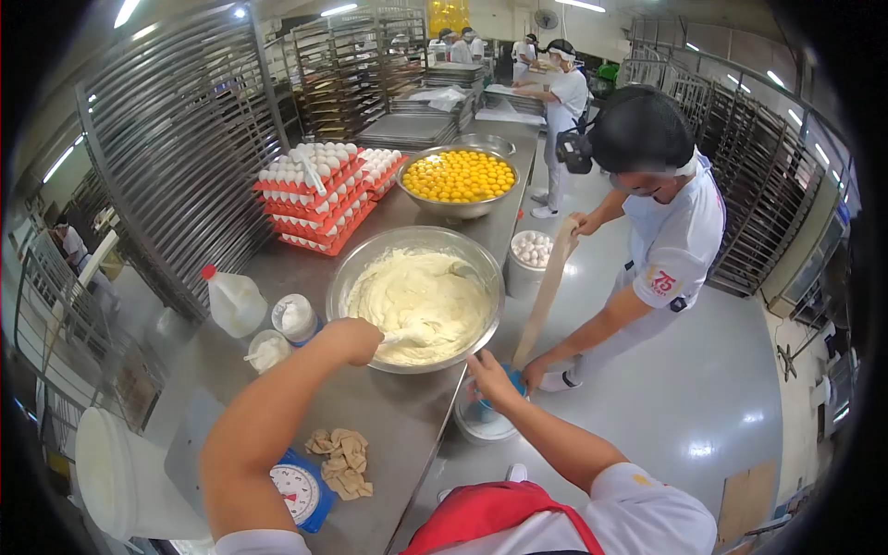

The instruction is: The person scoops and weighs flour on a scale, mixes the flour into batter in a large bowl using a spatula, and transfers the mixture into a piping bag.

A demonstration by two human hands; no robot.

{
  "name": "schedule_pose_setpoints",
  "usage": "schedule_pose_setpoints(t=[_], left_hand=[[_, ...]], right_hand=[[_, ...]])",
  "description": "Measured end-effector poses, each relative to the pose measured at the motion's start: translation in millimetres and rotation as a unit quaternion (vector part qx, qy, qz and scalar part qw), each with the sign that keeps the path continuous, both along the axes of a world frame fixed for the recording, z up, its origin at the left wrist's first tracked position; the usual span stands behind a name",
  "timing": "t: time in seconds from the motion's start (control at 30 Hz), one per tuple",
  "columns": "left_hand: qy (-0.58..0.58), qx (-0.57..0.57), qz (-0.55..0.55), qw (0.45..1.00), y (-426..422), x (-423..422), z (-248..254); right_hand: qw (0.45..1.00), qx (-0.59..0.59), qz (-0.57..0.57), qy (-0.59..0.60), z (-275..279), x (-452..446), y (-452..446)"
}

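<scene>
A large steel bowl of pale creamy batter stands on the steel table. My left hand is closed round the handle of a white spatula, whose blade lies in the batter at the bowl's near edge. Just off the table's right edge, my right hand is at a blue container, fingers partly hidden. A co-worker's hand touches the same container from the right. That person's other hand holds up one end of a long beige strip.
Egg trays and a bowl of yolks stand behind the batter. Jars, a red-capped jug, a blue scale and crumpled paper lie left. A co-worker leans in at right, beside a bucket of eggs.
</scene>
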State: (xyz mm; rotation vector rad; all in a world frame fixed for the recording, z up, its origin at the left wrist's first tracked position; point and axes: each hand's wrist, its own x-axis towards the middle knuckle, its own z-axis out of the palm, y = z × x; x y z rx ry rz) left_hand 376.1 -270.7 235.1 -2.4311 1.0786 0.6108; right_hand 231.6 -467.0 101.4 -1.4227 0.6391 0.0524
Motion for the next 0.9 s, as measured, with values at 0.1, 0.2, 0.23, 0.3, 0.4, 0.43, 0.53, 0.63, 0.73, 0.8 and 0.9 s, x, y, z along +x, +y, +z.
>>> schedule_pose_setpoints(t=[0.1,0.2,0.23,0.3,0.4,0.43,0.53,0.63,0.73,0.8,0.9], left_hand=[[-0.002,-0.011,-0.008,1.000,9,3,-11],[-0.009,-0.025,-0.016,1.000,8,6,-18],[-0.008,-0.033,-0.010,0.999,8,7,-19],[-0.011,-0.040,-0.009,0.999,6,12,-29],[-0.011,-0.016,-0.014,1.000,2,12,-30],[-0.007,0.011,-0.018,1.000,-1,12,-29],[-0.024,-0.020,-0.009,0.999,-3,15,-28],[-0.003,-0.026,0.024,0.999,0,10,-22],[-0.003,-0.045,0.039,0.998,3,-3,-23],[-0.017,-0.083,0.040,0.996,2,-12,-22],[-0.014,-0.051,0.059,0.997,-4,-17,-23]], right_hand=[[0.843,-0.454,0.249,-0.142,-1,-6,-28],[0.787,-0.567,0.225,-0.089,82,-13,-19],[0.747,-0.622,0.215,-0.096,104,-14,-16],[0.717,-0.654,0.221,-0.095,162,-19,1],[0.607,-0.741,0.204,-0.202,221,-37,32],[0.574,-0.756,0.220,-0.225,247,-50,48],[0.466,-0.774,0.249,-0.349,305,-99,93],[0.426,-0.756,0.219,-0.447,306,-115,117],[0.388,-0.761,0.113,-0.507,292,-123,124],[0.403,-0.768,0.150,-0.475,287,-131,120],[0.373,-0.761,0.127,-0.515,279,-122,97]])
